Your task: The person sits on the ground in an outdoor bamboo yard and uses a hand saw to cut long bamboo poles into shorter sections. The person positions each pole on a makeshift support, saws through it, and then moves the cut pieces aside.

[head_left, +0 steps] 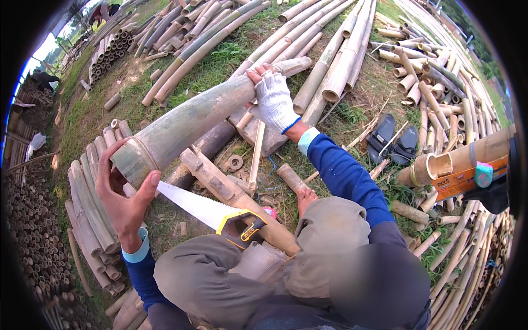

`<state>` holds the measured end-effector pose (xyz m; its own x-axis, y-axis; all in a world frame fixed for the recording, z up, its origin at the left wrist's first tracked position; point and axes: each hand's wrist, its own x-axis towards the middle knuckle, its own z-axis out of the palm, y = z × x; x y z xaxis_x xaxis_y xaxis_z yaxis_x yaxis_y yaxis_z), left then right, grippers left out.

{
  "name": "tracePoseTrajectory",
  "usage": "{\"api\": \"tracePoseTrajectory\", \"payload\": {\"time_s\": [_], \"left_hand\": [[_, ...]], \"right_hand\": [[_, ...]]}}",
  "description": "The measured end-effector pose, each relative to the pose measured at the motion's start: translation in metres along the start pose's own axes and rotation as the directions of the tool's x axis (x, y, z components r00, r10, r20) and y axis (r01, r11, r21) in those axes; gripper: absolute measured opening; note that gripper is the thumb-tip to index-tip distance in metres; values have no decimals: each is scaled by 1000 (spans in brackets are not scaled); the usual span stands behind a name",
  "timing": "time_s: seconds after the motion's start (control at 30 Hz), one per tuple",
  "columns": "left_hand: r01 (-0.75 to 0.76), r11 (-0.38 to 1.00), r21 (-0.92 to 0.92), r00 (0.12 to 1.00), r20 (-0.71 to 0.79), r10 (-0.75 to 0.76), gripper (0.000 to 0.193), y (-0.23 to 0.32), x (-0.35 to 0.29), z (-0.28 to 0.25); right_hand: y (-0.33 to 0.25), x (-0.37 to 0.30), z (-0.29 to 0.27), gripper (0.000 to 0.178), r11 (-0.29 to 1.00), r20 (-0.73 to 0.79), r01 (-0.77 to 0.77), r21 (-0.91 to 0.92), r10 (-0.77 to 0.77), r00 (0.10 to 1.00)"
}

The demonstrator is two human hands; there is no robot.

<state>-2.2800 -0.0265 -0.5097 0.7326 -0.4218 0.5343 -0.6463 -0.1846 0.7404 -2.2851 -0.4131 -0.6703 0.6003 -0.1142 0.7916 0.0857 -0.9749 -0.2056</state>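
A thick green-grey bamboo section (192, 124) is held up slantwise in front of me. My left hand (127, 198), bare, grips its near left end, with the thumb and fingers around the cut rim. My right hand (275, 102), in a white knitted glove with bare fingertips, is closed around its far right end. Below the bamboo lies a handsaw (206, 209) with a yellow and black handle, held by neither hand. It rests next to a long wooden piece (231, 195) between my knees.
Long bamboo poles (352, 60) fan out ahead, with cut bamboo stacks (91, 203) on the left and a pile (434, 71) at far right. Black sandals (391, 140) lie on the grass. My bare foot (306, 201) touches a short bamboo piece (291, 177). A bamboo ring (235, 161) lies ahead.
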Motion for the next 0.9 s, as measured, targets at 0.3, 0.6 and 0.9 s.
{"api": "tracePoseTrajectory", "payload": {"time_s": [0.3, 0.6, 0.9], "left_hand": [[-54, 930, -362, 992, 84, 90, 92, 22, 23, 7], [-82, 979, 185, 963, 269, 30, 113, -97, -19, 66], [101, 924, 369, 951, 236, -198, 100, -138, -53, 67]], "right_hand": [[-41, 77, -81, 76, 920, -217, -370, 128, 390, 895], [-41, 127, -205, 78, 436, -128, -139, 889, 528, 840], [-47, 104, -167, 71, -196, 319, -258, 946, 703, 636]]}}
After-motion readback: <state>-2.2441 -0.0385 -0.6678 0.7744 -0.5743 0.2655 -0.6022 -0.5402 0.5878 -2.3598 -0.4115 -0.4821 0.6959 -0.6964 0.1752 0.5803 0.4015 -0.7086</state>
